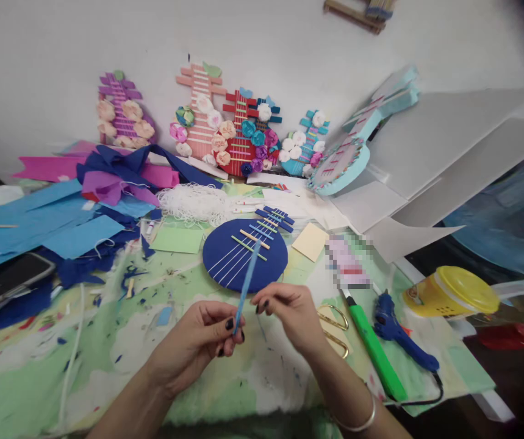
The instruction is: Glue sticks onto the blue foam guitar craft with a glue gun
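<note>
A narrow light-blue strip [246, 286] stands slanted in my left hand [193, 344], pinched near its lower end between thumb and fingers. Close to the strip's right side is my right hand [291, 314], with its fingers curled together; whether something small is in them I cannot make out. Beyond both hands lies a dark-blue round-bodied toy guitar [219, 247] with white strings and several thin coloured crossbars. The strip's upper end overlaps its body in view; contact cannot be judged.
Gold-handled scissors [344, 316], a green-handled tool [376, 350] and a blue glue gun [401, 335] lie at right, near a yellow tub [449, 292]. White string [193, 204] is piled behind. Blue paper [37, 213] and a phone [8, 283] are at left. Decorated toy guitars [202, 91] line the wall.
</note>
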The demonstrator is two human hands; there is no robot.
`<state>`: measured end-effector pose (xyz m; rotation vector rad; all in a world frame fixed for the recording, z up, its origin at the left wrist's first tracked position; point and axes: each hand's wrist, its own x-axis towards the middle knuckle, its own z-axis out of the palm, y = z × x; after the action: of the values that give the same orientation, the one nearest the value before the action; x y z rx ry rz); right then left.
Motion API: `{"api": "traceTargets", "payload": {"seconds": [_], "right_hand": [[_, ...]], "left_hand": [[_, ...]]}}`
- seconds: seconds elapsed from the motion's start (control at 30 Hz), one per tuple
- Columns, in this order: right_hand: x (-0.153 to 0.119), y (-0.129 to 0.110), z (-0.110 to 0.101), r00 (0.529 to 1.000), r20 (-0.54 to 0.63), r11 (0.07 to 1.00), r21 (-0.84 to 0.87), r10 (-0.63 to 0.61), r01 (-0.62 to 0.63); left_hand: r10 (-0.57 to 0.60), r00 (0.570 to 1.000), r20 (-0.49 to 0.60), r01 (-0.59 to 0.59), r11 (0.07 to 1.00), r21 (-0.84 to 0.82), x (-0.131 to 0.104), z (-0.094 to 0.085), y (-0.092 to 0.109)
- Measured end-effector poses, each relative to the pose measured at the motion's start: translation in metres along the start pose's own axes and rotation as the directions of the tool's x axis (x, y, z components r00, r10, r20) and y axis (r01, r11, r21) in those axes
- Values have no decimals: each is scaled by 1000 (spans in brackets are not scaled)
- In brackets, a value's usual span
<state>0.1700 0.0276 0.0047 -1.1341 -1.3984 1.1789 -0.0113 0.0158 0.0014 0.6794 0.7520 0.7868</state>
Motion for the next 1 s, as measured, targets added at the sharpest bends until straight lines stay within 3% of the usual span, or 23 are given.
{"api": "traceTargets", "payload": {"seconds": [0.07,0.17,0.27,0.4,0.53,0.77,1.0], "right_hand": [[21,7,-21,981,-187,962,-257,42,-90],[54,25,-51,928,-361,923,-318,94,-218],[77,42,-64,900,-354,898,-261,254,-356],[85,50,-59,879,-236,887,-108,415,-448],[76,44,-46,902,-193,922,73,386,-380],[38,36,-12,935,-234,945,254,265,-205],[15,51,1,930,-253,907,392,266,-153]], "left_hand": [[43,995,-88,-45,999,-20,2,-2,4],[92,976,-196,-101,994,-33,6,-7,9],[108,956,-274,-122,992,-33,12,-12,13],[116,932,-342,-122,992,3,19,-17,14],[133,901,-412,-124,991,48,24,-16,10],[227,852,-472,-180,973,142,34,-5,1],[307,810,-500,-154,934,324,39,-1,-5]]}}
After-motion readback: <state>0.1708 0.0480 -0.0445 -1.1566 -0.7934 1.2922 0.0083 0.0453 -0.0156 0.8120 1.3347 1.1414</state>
